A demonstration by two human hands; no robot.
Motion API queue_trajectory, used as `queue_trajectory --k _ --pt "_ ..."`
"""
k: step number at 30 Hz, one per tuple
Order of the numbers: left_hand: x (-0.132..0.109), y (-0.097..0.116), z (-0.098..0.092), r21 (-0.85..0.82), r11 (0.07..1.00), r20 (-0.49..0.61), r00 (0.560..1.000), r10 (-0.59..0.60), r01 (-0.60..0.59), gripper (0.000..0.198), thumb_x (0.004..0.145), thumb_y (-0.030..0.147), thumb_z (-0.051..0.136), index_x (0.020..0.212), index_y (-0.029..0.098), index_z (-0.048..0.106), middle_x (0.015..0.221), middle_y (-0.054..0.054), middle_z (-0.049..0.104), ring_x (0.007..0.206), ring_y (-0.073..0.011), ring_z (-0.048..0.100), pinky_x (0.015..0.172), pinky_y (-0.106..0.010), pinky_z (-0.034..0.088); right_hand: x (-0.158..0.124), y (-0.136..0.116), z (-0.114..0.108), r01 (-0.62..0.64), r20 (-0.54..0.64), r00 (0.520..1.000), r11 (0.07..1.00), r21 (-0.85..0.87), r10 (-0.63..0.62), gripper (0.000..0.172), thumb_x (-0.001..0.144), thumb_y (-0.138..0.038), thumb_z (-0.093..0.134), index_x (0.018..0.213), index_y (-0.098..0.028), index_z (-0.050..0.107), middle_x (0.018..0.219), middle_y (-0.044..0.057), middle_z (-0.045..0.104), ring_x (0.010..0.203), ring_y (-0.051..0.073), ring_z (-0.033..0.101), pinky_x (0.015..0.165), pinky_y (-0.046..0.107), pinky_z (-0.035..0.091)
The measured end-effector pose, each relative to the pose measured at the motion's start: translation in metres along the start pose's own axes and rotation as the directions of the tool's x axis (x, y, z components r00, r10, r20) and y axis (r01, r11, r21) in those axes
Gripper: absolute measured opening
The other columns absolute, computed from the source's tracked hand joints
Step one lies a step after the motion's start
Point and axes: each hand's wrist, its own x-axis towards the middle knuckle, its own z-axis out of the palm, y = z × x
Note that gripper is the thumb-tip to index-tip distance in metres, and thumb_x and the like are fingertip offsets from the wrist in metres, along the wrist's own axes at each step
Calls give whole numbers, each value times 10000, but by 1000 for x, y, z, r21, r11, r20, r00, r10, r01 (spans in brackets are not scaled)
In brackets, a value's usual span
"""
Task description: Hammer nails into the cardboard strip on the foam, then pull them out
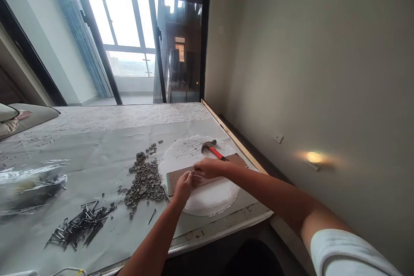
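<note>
My left hand (183, 187) and my right hand (208, 168) meet above a brown board (177, 177) with rows of small holes and a greenish left edge. Both hands are closed, fingertips pinched together; whatever lies between them is too small to make out. The board rests on a round white mat (210, 202) with a bumpy far part. Just beyond my right hand lies a claw hammer (217, 153) with a red and black handle, its head pointing away from me. My right forearm crosses over the board's right part.
Grey gravel (145, 183) is heaped left of the mat. Nearer me lies a pile of dark nails (80, 224), with one loose nail (152, 216) apart. A clear plastic bag (32, 187) sits far left. A wooden strip (233, 136) edges the table beside the wall.
</note>
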Motion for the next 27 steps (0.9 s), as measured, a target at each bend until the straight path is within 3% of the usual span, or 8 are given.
queue_trajectory --k 3,7,11,17,22,27 --pt "-1 3 1 -417 883 182 971 -153 218 253 836 403 479 764 161 489 562 36 471 470 -71 462 503 -214 393 4 -6 10 3 -35 999 999 48 -2 215 880 -294 487 916 -156 648 839 46 699 723 122 595 569 197 351" --pt "-2 3 -8 -604 717 224 938 -265 347 199 848 331 513 857 132 528 482 110 239 365 -25 204 387 -172 189 9 6 22 -98 -123 987 994 42 103 299 933 -294 383 1078 -149 599 969 89 678 845 152 607 635 215 389" --pt "0 1 -16 -688 613 175 909 -379 389 185 901 249 417 898 113 544 461 114 201 350 -29 189 382 -171 156 9 10 45 -222 -142 967 973 -54 213 261 844 -144 463 1050 -98 618 1062 173 635 908 219 605 690 270 431" --pt "0 -3 -12 -723 553 207 894 -398 414 122 860 159 440 898 126 551 513 59 390 383 -40 341 391 -160 244 10 4 81 -231 -108 971 958 -168 215 260 812 -59 438 941 -76 664 1024 190 645 950 254 597 772 320 457" --pt "5 -7 -9 -704 572 182 885 -427 421 175 828 81 420 919 100 568 531 35 439 390 -44 372 374 -151 248 16 6 77 -219 -53 976 951 -219 213 268 796 -45 460 959 -67 672 1004 200 657 938 257 617 772 325 476" --pt "10 -11 -11 -734 507 259 876 -407 453 144 818 95 458 896 96 579 512 44 408 382 -39 348 355 -142 229 29 9 57 -196 41 977 954 -228 210 277 707 -103 621 976 -65 678 1002 207 666 956 268 629 802 308 490"
